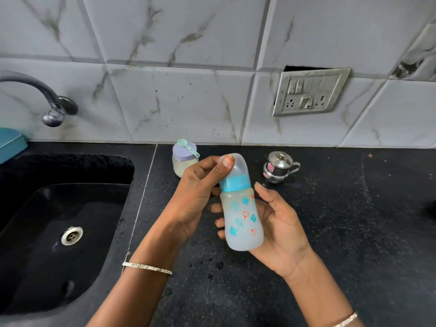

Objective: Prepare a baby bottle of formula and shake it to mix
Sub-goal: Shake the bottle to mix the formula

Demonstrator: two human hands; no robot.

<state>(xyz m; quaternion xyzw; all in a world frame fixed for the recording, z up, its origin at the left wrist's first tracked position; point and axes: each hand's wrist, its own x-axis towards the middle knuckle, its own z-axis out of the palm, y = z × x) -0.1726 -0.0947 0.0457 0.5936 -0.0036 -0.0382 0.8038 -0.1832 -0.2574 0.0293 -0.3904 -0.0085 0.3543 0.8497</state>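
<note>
Frosted, flower-printed baby bottle (243, 220), blue collar, clear cap on, leans slightly left.

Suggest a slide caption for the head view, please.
Left hand grips the cap; right hand cradles the baby bottle over the counter.

single head view; wide-angle; looks forward and down at counter (330, 220); close; tiled wall (188, 102) ahead
</note>
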